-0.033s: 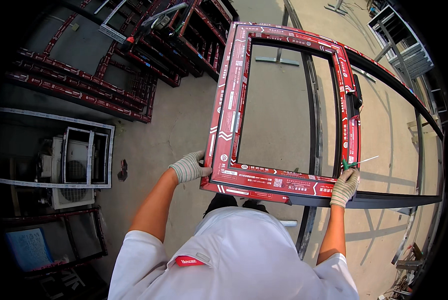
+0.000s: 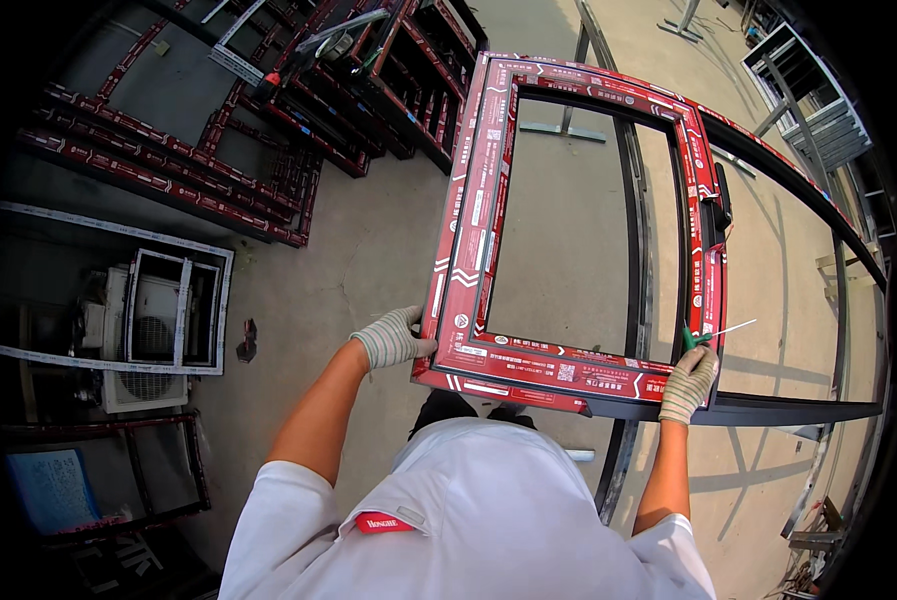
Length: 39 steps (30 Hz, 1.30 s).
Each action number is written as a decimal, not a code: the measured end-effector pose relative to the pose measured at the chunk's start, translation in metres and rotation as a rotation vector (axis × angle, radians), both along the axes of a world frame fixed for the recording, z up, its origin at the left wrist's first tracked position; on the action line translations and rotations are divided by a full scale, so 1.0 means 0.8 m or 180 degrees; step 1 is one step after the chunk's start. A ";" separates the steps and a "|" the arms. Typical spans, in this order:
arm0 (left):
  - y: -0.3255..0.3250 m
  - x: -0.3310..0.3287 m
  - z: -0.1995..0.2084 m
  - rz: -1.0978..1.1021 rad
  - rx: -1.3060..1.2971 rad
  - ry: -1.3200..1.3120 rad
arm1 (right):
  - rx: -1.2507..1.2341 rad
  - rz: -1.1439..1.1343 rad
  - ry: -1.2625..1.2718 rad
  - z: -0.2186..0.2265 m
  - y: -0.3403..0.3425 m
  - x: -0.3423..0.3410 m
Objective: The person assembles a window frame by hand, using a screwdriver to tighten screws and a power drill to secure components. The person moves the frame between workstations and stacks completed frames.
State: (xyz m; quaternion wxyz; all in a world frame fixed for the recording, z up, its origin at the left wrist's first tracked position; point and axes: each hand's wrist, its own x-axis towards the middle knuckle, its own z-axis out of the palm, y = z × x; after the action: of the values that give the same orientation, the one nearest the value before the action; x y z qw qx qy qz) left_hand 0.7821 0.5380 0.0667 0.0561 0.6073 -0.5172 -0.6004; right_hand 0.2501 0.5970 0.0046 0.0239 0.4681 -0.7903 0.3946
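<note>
In front of me lies a window sash (image 2: 460,270) wrapped in red printed film, with an opening in its middle. It sits at the left part of a longer dark outer frame (image 2: 798,408). My left hand (image 2: 395,338), in a striped knit glove, grips the sash's near left corner; some fingertips are hidden behind the edge. At the near right corner, my gloved right hand (image 2: 688,385) is closed around a green-handled tool (image 2: 695,339), whose thin pale shaft points right. A black handle (image 2: 722,196) sits on the sash's right side.
Red-wrapped frames (image 2: 168,165) are stacked at the far left. A white-wrapped frame (image 2: 183,315) leans near an outdoor fan unit (image 2: 148,393). Metal supports (image 2: 623,460) stand beneath the work, and a metal rack (image 2: 813,100) is at the far right.
The sash and my left hand appear slightly farther right and lower in the picture, as the whole view has shifted a little. Both hands keep their holds.
</note>
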 end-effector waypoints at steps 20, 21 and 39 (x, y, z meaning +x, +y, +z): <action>0.067 0.275 -0.072 0.0172 -0.0191 0.0474 | 0.0099 0.2356 -0.1326 0.073 -0.040 0.620; 0.068 0.301 -0.084 0.0427 -0.0279 0.0637 | 0.0151 0.2476 -0.1468 0.069 -0.046 0.651; -0.076 0.541 -0.066 0.2358 -0.0826 0.1408 | 0.2170 0.5034 -0.0818 0.052 -0.287 0.962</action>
State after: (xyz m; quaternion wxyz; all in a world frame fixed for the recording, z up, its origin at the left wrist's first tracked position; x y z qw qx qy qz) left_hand 1.2146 0.4769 0.0139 0.4522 0.5965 -0.3114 -0.5854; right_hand 1.0195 0.3672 0.0465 -0.4879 0.8132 -0.3050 0.0871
